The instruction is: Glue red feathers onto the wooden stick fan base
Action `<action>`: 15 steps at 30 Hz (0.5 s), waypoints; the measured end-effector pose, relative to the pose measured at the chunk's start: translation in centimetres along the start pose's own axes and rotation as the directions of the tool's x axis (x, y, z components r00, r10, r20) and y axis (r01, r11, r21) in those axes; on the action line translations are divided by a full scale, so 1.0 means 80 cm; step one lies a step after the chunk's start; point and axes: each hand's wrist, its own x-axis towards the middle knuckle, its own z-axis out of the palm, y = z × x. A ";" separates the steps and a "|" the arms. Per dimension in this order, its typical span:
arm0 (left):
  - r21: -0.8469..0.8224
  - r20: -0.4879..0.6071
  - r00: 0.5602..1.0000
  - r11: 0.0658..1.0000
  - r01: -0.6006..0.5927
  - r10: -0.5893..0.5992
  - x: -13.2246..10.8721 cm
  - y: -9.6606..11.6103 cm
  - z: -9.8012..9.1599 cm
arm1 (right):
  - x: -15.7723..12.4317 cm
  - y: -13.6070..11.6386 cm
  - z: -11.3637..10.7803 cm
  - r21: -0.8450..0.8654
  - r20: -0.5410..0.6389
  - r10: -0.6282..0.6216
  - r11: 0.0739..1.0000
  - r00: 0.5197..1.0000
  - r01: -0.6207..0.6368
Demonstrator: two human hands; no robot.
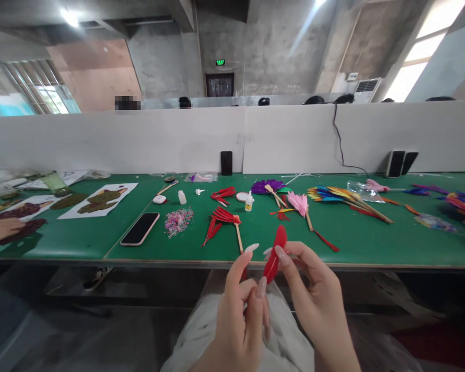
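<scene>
Two hands are raised near the green table (333, 248); a red feather (275, 254) is pinched upright between the left hand (242, 305) and right hand (313, 294), steadied for handling.

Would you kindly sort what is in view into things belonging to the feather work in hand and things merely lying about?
In hand: red feather, held by left hand and right hand; red feather fan; glue bottle.
Lying about: phone; sequin pile; colourful fan; standing phone.
</scene>
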 end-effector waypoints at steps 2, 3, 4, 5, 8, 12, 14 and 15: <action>0.006 -0.024 0.999 1.000 -0.020 0.020 -0.002 0.003 -0.002 | 0.005 0.008 -0.007 -0.043 -0.130 -0.005 0.999 0.992 0.000; 0.001 -0.043 0.999 1.000 -0.025 0.025 -0.002 0.004 -0.003 | 0.008 0.011 -0.012 -0.059 -0.215 -0.012 0.998 0.977 0.000; -0.010 -0.062 0.998 1.000 -0.026 0.025 -0.003 0.006 -0.003 | 0.011 0.014 -0.017 -0.060 -0.277 -0.001 0.998 0.961 -0.016; -0.023 -0.079 0.997 0.999 -0.024 0.022 -0.004 0.007 -0.003 | 0.013 0.015 -0.021 -0.049 -0.326 0.004 0.999 0.945 -0.021; -0.063 -0.102 0.995 0.998 -0.009 0.002 -0.003 0.009 -0.001 | 0.011 0.010 -0.028 -0.023 -0.254 -0.031 0.999 0.967 0.026; -0.095 -0.092 0.996 0.995 0.004 -0.013 -0.004 0.007 0.004 | -0.002 -0.008 -0.017 0.095 0.084 -0.063 0.994 0.994 0.055; -0.104 -0.086 0.996 0.995 0.011 -0.020 -0.004 0.006 0.005 | -0.006 -0.013 -0.010 0.134 0.137 -0.043 0.991 0.990 0.024; -0.107 -0.082 0.996 0.994 0.015 -0.024 -0.005 0.005 0.004 | -0.007 -0.015 -0.007 0.138 0.136 -0.027 0.990 0.990 0.009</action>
